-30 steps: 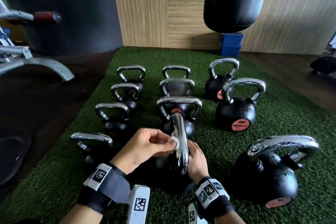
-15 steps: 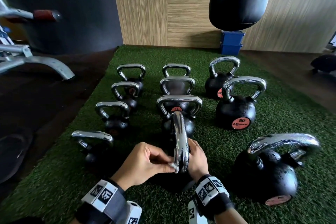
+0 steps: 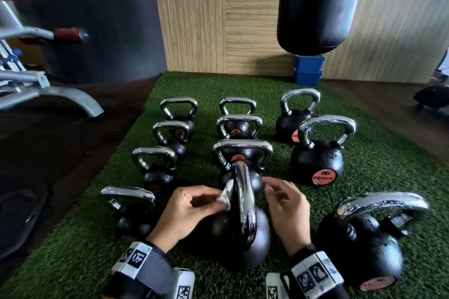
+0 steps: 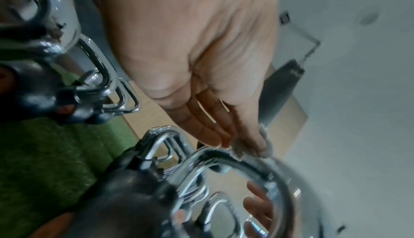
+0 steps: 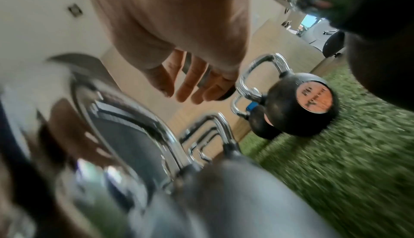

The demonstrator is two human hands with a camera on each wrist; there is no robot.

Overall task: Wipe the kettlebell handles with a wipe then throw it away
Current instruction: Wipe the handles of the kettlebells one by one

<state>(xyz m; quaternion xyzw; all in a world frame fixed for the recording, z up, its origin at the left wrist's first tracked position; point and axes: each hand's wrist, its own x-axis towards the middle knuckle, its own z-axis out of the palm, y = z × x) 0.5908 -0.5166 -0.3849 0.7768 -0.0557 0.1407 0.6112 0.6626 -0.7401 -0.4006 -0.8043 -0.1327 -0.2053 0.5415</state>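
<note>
Your work area is a mat of green artificial turf [image 3: 184,272], short-piled and coarse, laid on a dark floor against a wood-grain wall panel [image 3: 218,14]. A black cylindrical punching bag [image 3: 318,5], smooth-skinned, hangs at the far side above two stacked blue plastic boxes [image 3: 308,70]; what they hold cannot be seen. A grey metal machine frame [image 3: 60,97] stands off the turf to your left.

Kettlebells stand on the turf in rows: round black bodies with a pebbled finish, polished chrome loop handles, some with orange round labels. The one marked 20 [image 3: 315,162] sits upright to your right; a larger kettlebell [image 3: 359,250] is at near right.

The nearest kettlebell [image 3: 245,238] stands directly before you, between your hands, its chrome handle [image 3: 243,201] seen edge-on.

Your left hand [image 3: 189,211] pinches a small crumpled white wipe [image 3: 226,195] between thumb and fingertips, pressed to the left face of that handle near its top. Your right hand [image 3: 286,206] is beside the handle's right face with fingers loosely spread, gripping nothing and clear of the chrome.
</note>
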